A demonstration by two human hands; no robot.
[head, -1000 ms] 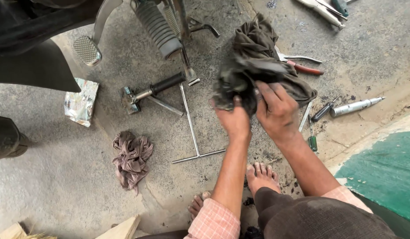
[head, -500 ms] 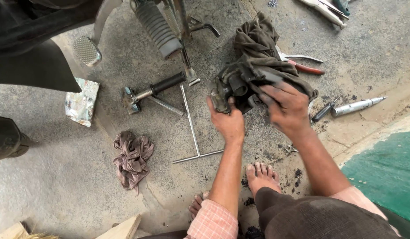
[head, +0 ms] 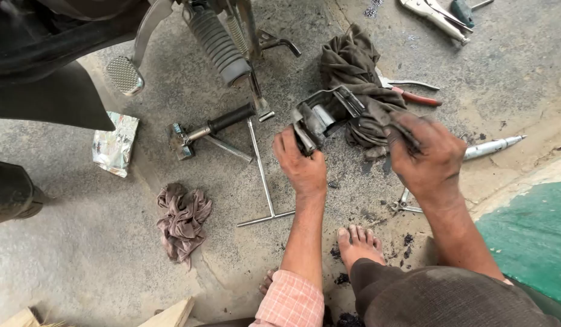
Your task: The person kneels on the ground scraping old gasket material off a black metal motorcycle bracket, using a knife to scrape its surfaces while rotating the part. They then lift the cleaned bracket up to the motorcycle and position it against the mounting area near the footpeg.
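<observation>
Head camera looks down on my two hands over a gritty concrete floor. My left hand is clenched around the near edge of a greasy metal part, a grey bracket-like casting, holding it tilted just above the ground. My right hand is pinched shut on a fold of a dark oily rag; the rag runs from my fingers up and away, draped against the far side of the metal part and bunched beyond it.

Just left of my left hand a long T-handle wrench lies flat, its crossbar toward me. Farther left of it a black-gripped tool rests on the floor, and nearer me on that side is a crumpled brownish rag, with a shiny foil wrapper further out. Beyond my left hand stands a motorcycle's ribbed rubber footpeg. Past my right hand, red-handled pliers poke out from under the dark rag, and a silver pen-shaped tool lies to its right. My bare foot sits between my forearms.
</observation>
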